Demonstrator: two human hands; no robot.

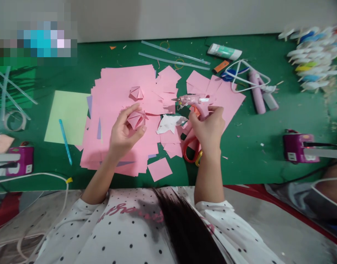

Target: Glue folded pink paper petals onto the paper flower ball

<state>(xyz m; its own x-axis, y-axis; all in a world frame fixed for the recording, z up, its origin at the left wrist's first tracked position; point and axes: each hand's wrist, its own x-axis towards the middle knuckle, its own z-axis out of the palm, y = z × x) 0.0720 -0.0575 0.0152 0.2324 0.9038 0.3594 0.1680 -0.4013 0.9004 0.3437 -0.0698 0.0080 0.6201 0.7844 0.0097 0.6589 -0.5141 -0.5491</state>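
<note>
Between the thumb and fingers of my left hand [123, 132] is a folded pink paper piece [136, 119] with pleated facets, held over a stack of pink paper [124, 77]. A second folded paper piece [137, 92] lies on the stack just beyond it. My right hand [208, 126] is wrapped round the handle of a pink glue gun [194, 99], whose nozzle points left. Beneath the gun, a crumpled white scrap [171, 124] rests on small pink squares. Red-handled scissors [189, 149] lie partly hidden by my right wrist.
Glue sticks [174, 60], a white-green tube [225, 51] and an orange lighter [221, 66] lie at the back. Another pink glue gun [258, 91] is at right. Purple power sockets [300, 146] stand at both sides. A blue pen [65, 141] crosses green paper [66, 110].
</note>
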